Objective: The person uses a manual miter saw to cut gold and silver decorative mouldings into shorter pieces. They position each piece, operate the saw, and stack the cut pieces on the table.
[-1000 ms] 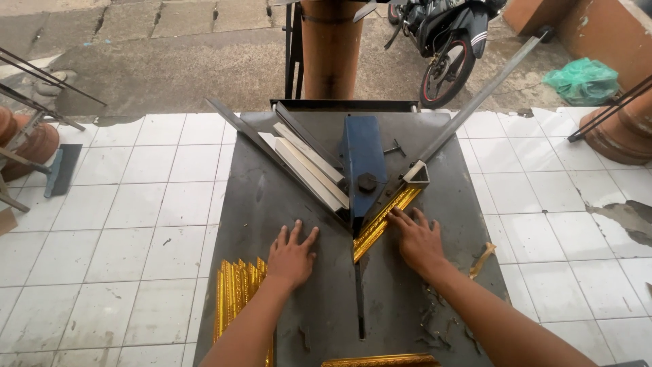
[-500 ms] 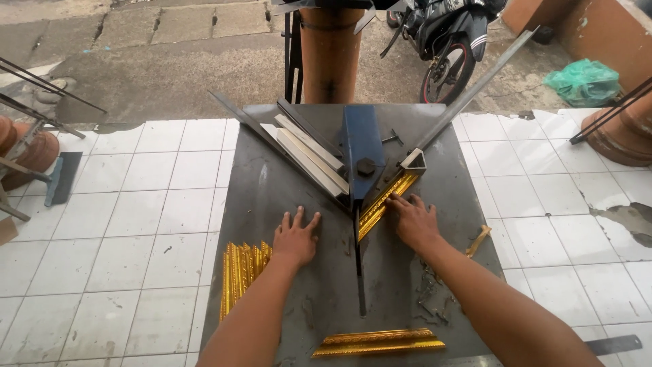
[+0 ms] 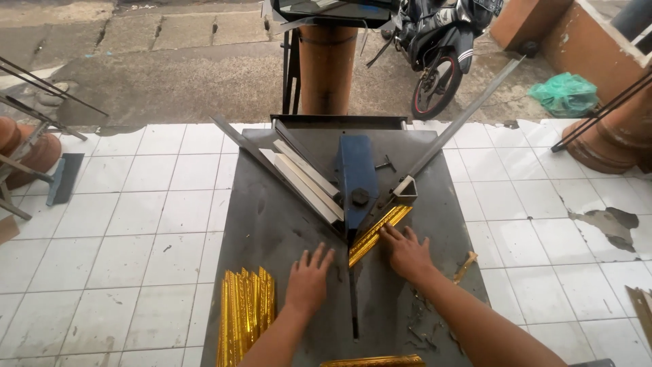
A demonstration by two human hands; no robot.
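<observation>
A short gold moulding strip [image 3: 375, 233] lies diagonally on the dark metal table [image 3: 272, 224], its tip by the blue cutter head [image 3: 357, 180]. My right hand [image 3: 405, 250] presses flat on the strip's lower side, fingers spread. My left hand [image 3: 308, 278] rests palm down on the bare table, left of the centre slot [image 3: 354, 299], holding nothing. White and grey fence bars [image 3: 305, 178] run diagonally to the left of the cutter head.
A stack of gold strips [image 3: 246, 314] lies at the table's left front, another strip [image 3: 370, 361] at the front edge, and a gold offcut [image 3: 466, 266] at the right. A long metal bar [image 3: 462, 122] angles to the back right. A motorbike [image 3: 441, 41] stands behind.
The view has shifted slightly. Both hands stay in place on the table, the right on the gold strip; the strips at the front edge sit lower in the picture.
</observation>
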